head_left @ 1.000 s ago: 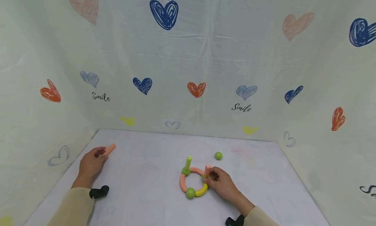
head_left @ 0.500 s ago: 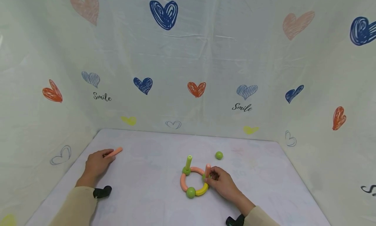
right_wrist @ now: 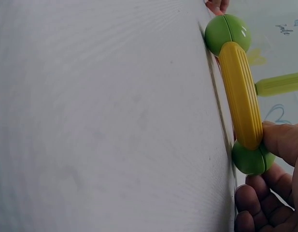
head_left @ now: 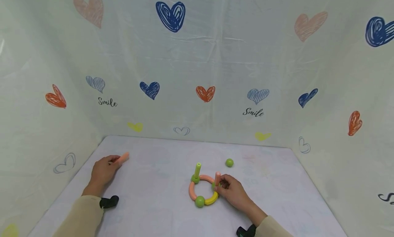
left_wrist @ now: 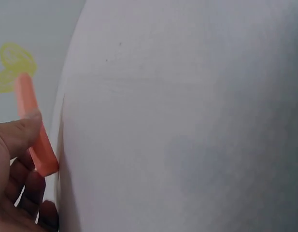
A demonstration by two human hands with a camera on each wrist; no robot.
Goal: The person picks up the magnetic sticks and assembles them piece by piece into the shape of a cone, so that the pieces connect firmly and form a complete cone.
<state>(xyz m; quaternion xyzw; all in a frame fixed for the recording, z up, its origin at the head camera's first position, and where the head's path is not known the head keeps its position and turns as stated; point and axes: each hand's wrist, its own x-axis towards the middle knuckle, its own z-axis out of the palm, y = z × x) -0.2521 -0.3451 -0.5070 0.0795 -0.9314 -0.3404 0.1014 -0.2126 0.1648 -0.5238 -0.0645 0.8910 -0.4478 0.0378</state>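
Note:
My left hand [head_left: 103,171] pinches a straight orange rod [left_wrist: 36,140] between thumb and fingers near the table's left side. A ring of curved rods and green balls lies right of the middle. Two of its curved rods are orange [head_left: 192,191] and one is yellow [right_wrist: 241,96]. From the back-left ball [head_left: 195,179] rises a green rod [head_left: 197,170]; an upright orange rod [head_left: 217,179] stands at the right-hand ball [right_wrist: 250,160]. My right hand [head_left: 234,193] grips that right-hand ball, thumb against the yellow rod's end. The front ball [head_left: 199,201] carries no upright rod.
A loose green ball [head_left: 229,162] lies behind the ring, toward the right. The white table [head_left: 154,189] is bordered at the back and sides by a pale curtain [head_left: 221,59] printed with hearts. Each wrist wears a black camera mount.
My left hand has moved a little to the right with the orange rod, whose tip tilted lower and then rose slightly. My right hand and the ring have stayed in place.

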